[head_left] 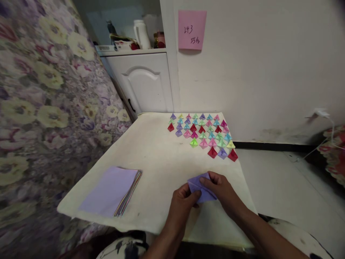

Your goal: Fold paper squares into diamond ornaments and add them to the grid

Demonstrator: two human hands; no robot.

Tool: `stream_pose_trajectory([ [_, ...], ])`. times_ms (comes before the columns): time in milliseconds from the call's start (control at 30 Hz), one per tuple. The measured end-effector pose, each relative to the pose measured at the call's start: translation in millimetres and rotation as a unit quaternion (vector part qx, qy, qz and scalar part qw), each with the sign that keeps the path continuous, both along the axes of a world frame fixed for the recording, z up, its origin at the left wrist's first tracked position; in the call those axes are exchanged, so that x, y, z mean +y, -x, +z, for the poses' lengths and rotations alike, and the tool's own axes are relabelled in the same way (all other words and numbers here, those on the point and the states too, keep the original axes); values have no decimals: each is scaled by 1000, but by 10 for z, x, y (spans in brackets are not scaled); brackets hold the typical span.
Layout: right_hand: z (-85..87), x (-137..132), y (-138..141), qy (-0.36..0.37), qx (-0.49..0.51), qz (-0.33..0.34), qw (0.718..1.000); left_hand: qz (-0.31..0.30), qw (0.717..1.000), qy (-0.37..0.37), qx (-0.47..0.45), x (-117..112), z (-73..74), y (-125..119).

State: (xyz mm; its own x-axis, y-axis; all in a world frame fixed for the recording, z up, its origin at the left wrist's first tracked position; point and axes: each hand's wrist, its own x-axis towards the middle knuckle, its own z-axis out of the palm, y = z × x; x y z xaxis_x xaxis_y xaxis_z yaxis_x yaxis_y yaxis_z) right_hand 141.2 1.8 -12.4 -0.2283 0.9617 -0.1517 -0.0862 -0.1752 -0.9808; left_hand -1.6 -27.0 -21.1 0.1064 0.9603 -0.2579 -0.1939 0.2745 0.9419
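Observation:
A partly folded purple paper (198, 184) lies near the front of the cream table (159, 151). My left hand (183, 205) pinches its lower left part between thumb and fingers. On the sheet's right side my right hand (222, 190) lies closed, fingers pressing a fold. Both hands are on the same sheet.
A stack of coloured paper squares (111, 191), purple on top, lies at the table's front left. Several small folded paper shapes (202, 133) in many colours sit in rows at the far right corner. A floral bedspread (45, 108) borders the left; a white cabinet (142, 82) and wall stand behind.

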Motion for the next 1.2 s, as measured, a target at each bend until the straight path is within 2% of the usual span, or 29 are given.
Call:
stream_pose_trajectory([
  [233,19,18,-24,93,130,5,987,-14,999,-11,-33,-2,23,3],
  [400,44,10,4,123,167,35,978,-20,998,-11,-59,-2,67,-4],
  [500,65,-3,4,132,150,47,979,-19,998,-5,-64,5,85,4],
  [633,79,-13,-32,136,102,56,984,20,999,-11,-27,13,95,47],
  [800,35,-5,-54,112,70,56,990,45,999,-24,-18,16,87,104],
  [1033,-11,25,-27,66,64,34,995,40,998,-12,-48,17,82,111],
  [1200,-7,35,-37,43,9,16,999,60,998,-8,-35,16,97,110],
])
